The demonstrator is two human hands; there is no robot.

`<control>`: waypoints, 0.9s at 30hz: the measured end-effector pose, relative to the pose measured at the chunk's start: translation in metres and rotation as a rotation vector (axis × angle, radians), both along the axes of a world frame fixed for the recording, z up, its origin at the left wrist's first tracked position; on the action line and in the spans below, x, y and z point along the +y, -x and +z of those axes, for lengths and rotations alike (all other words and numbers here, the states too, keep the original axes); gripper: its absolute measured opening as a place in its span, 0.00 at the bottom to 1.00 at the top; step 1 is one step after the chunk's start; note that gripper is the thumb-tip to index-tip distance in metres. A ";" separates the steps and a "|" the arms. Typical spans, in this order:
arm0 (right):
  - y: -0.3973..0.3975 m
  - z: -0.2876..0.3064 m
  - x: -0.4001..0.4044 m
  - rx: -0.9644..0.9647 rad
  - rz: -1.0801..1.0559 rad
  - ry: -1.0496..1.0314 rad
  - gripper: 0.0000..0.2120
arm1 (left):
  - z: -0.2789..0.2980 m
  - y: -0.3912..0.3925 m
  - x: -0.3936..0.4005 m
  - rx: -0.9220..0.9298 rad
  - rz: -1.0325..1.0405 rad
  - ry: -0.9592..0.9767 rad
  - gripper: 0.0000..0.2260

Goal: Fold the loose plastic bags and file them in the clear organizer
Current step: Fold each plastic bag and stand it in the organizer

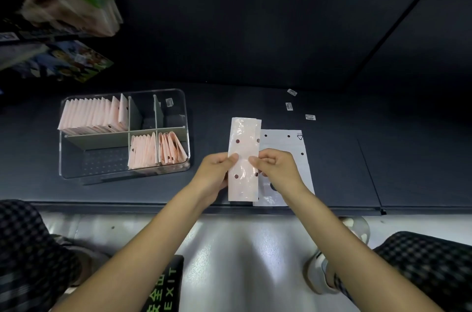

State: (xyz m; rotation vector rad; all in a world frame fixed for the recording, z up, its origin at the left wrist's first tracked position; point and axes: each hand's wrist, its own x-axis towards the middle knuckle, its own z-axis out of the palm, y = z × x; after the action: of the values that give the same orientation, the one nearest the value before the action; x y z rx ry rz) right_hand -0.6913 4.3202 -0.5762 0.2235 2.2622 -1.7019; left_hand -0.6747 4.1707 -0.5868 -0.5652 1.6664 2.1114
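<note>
Both hands pinch the strip: left hand and right hand hold its long edges at mid-length. I see the strip running straight away from me, another bag beneath it, organizer far-left, nearer my left hand.
</note>
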 end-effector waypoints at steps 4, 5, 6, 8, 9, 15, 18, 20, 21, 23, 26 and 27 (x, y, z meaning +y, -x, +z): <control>0.001 0.005 0.004 0.018 0.001 0.049 0.06 | 0.002 0.001 -0.012 0.069 0.031 0.010 0.06; 0.001 0.006 0.005 0.018 -0.001 0.073 0.07 | 0.003 0.001 -0.015 0.078 0.032 0.007 0.05; 0.000 0.007 0.006 0.014 -0.003 0.105 0.07 | 0.004 0.002 -0.016 0.090 0.034 0.002 0.06; 0.000 0.007 0.006 -0.001 -0.001 0.190 0.06 | 0.006 0.003 -0.019 0.110 0.056 -0.025 0.07; 0.000 0.006 0.007 -0.006 0.006 0.230 0.07 | 0.007 0.004 -0.020 0.120 0.068 -0.039 0.08; 0.001 0.008 0.011 0.053 0.064 0.263 0.18 | 0.012 0.003 -0.019 0.177 0.013 -0.069 0.16; 0.001 0.008 0.011 0.126 0.039 0.208 0.20 | 0.014 0.004 -0.017 0.126 0.048 -0.173 0.14; 0.001 0.009 0.009 0.175 0.029 0.181 0.19 | 0.014 0.005 -0.015 0.022 0.095 -0.287 0.13; 0.000 0.008 0.008 0.201 0.027 0.155 0.19 | 0.016 0.004 -0.013 -0.040 0.091 -0.298 0.12; -0.001 0.007 0.006 0.251 0.035 0.080 0.19 | 0.018 0.001 -0.006 -0.142 0.032 -0.239 0.15; -0.004 0.003 0.005 0.269 0.036 0.016 0.19 | 0.015 -0.004 0.006 -0.120 -0.004 -0.124 0.12; -0.003 0.003 0.004 0.254 0.024 0.002 0.18 | 0.014 -0.005 0.008 -0.096 0.011 -0.090 0.11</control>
State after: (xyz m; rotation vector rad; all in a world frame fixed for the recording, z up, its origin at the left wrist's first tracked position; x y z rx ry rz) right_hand -0.6879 4.3246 -0.5735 -0.0227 2.4286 -1.8091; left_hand -0.6696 4.1785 -0.5726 -0.6386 1.5121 2.1194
